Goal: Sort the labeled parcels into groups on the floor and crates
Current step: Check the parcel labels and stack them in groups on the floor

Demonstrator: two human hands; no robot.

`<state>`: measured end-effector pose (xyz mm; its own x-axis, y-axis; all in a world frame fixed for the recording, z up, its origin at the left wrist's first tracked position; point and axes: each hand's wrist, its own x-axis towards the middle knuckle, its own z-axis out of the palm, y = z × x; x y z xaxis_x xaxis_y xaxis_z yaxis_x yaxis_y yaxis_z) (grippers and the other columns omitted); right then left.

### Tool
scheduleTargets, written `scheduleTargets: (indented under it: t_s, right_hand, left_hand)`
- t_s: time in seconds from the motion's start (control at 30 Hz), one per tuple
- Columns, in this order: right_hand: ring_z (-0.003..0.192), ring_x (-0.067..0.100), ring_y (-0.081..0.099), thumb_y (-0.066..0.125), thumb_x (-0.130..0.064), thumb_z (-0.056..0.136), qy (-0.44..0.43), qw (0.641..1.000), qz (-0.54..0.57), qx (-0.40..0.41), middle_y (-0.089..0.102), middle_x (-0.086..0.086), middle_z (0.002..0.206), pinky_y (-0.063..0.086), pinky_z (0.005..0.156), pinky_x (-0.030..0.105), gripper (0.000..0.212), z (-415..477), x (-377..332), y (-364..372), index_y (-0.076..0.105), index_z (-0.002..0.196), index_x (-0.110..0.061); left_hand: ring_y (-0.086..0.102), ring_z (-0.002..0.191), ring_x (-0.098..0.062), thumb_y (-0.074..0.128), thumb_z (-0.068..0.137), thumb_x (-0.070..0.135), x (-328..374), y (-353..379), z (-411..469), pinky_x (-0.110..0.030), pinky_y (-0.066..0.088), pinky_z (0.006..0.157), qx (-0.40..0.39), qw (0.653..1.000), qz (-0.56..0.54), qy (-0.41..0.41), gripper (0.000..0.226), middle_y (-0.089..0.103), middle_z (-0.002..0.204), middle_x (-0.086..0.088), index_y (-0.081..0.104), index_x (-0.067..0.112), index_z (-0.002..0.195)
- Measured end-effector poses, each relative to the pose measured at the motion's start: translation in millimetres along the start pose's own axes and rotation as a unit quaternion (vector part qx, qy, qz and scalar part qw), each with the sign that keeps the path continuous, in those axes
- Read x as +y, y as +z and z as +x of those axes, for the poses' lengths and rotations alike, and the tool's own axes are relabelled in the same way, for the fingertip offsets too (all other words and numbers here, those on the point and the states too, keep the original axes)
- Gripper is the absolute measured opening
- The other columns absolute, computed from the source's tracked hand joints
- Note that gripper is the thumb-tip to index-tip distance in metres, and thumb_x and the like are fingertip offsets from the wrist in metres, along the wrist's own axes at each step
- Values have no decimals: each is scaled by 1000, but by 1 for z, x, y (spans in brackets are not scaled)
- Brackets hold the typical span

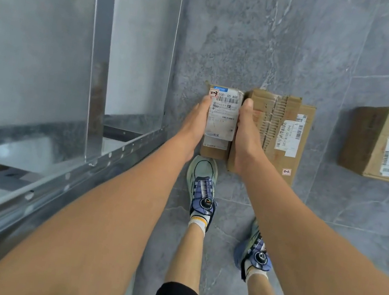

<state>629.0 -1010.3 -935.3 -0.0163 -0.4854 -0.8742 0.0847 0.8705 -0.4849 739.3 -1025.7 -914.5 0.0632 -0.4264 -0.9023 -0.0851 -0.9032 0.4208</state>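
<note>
Fingers of both hands clamp a small parcel (217, 148) by its long sides: my left hand (196, 122) holds one edge with the thumb (205, 101) lying on top, and my right hand (247, 132) mirrors it on the other. It is a narrow brown cardboard box, most of its top covered by a wrinkled white shipping label printed with barcodes and "530- 05 A68", with a small red-and-white sticker at the corner. I hold it low, just past the toe of my left sneaker (202, 181); whether it touches the floor I cannot tell. Just beside it lies a flat cardboard parcel (273, 113) with torn, exposed corrugation. Well apart sits a taller cardboard box (371, 138). Underneath is grey veined floor tile (279, 46), and a galvanized metal rack frame (101, 57) stands at my left.
</note>
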Motion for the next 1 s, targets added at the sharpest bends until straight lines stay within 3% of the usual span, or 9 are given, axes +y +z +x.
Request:
scheduleTargets:
  t_s: [0.1,0.23,0.33,0.4,0.5,0.6,0.73,0.83,1.0]
  right_hand:
    - [115,3,62,22,-70,104,1,1000,-20,10,69,-17,123,48,100,33,62,10,1,3,66,134,-37]
    - [95,-6,61,20,-59,110,12,999,-25,30,67,-23,100,50,86,26,51,26,3,4,67,107,-39]
    - [93,-2,65,20,-59,110,30,999,-16,32,70,-18,102,50,76,23,54,34,4,5,68,116,-35]
    - [100,3,67,22,-61,109,33,999,-13,31,71,-12,110,53,87,28,58,39,4,7,67,129,-31]
    - [102,10,69,26,-63,108,47,998,15,26,73,-10,106,54,102,39,55,41,2,9,71,113,-33]
    - [108,13,70,27,-65,107,30,999,15,0,74,-12,102,52,108,44,54,29,-6,13,72,99,-36]
    - [124,17,65,27,-68,105,-5,1000,7,-26,74,-5,124,45,116,50,62,-9,-26,13,72,125,-31]
    - [128,18,63,24,-74,101,-46,998,-3,-46,71,-4,133,42,117,51,71,-47,-50,5,67,137,-31]
    - [136,13,55,20,-71,105,-110,990,-32,-80,64,-7,144,34,122,44,67,-136,-103,-18,63,140,-34]
  left_hand:
    - [42,79,13,21,110,54,-5,-3,13,-23,35,87,-7,1000,1,-8,53,56,117,15,58,31,141]
    - [47,66,17,20,111,51,-5,-2,24,-12,38,67,-2,1000,19,-7,52,54,94,21,58,31,139]
    - [56,61,19,22,110,53,-10,0,33,-4,43,47,-9,1000,15,-4,55,67,107,15,61,27,139]
    - [65,75,11,24,109,56,-13,1,37,-4,43,44,-13,1000,0,-6,57,73,122,4,65,27,136]
    - [69,78,9,22,109,57,-19,-1,39,-6,48,52,-20,999,-31,5,59,73,120,6,65,28,137]
    - [71,94,3,21,108,59,-19,-6,32,-21,56,85,-12,997,-75,17,58,75,117,9,67,32,132]
    - [69,90,10,21,108,58,-2,-14,-6,-21,50,89,1,995,-93,48,50,75,96,23,69,42,109]
    - [63,105,8,23,107,61,17,-15,-48,-33,41,109,5,991,-109,72,48,73,103,26,68,45,108]
    - [63,115,2,23,106,63,56,-3,-142,-39,39,115,14,985,-120,123,50,75,110,24,72,54,102]
